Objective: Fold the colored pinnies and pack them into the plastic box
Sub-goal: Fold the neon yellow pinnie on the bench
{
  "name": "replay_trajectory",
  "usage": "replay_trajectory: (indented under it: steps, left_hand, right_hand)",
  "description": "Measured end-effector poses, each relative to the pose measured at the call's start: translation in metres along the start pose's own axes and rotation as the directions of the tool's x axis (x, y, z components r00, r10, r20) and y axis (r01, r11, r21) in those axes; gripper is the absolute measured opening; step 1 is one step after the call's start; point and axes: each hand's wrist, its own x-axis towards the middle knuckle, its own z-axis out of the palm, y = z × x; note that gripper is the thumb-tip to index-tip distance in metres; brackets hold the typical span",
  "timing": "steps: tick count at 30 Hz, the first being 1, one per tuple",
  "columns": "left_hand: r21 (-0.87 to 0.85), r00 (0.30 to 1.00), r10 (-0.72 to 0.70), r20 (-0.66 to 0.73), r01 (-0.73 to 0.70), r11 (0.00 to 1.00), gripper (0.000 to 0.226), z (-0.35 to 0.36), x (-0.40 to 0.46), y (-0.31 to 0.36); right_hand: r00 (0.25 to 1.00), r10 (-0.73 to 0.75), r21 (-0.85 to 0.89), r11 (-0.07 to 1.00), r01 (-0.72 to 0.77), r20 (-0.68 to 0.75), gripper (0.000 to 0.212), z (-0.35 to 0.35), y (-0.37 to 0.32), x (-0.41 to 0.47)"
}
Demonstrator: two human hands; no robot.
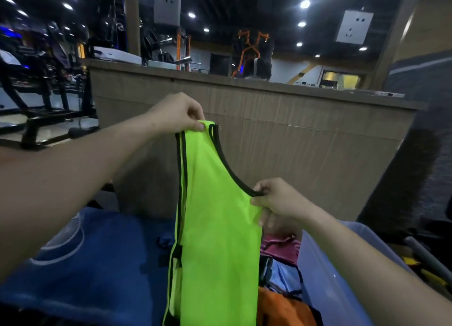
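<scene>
A neon green pinny (215, 228) with black trim hangs in the air in front of me, folded lengthwise. My left hand (178, 113) pinches its shoulder strap at the top. My right hand (276, 201) grips the black neckline edge lower down on the right side. Below the pinny lie other pinnies: a pink one (281, 247), a light blue one (283, 276) and an orange one (281, 308). A translucent blue plastic box (325, 272) sits at the lower right, under my right forearm.
A blue mat (93, 264) with white lines covers the surface at the lower left. A tall wooden counter (269, 135) rises right behind the pinny. Gym machines (44, 81) stand at the left. A dark chair (403, 179) stands at the right.
</scene>
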Motion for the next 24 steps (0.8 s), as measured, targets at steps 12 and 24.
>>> replay_trajectory:
  steps: [12, 24]
  left_hand:
    - [-0.152, 0.991, -0.017, -0.133, -0.003, 0.988, 0.006, 0.103, 0.067, -0.051]
    - [-0.151, 0.994, 0.112, -0.002, -0.111, 0.982, 0.015, 0.126, -0.072, -0.05]
  right_hand:
    - [0.984, 0.124, 0.06, 0.991, -0.117, -0.131, 0.008, -0.007, 0.065, 0.099]
    - [0.99, 0.102, -0.071, 0.991, -0.11, -0.099, 0.017, 0.045, 0.114, 0.041]
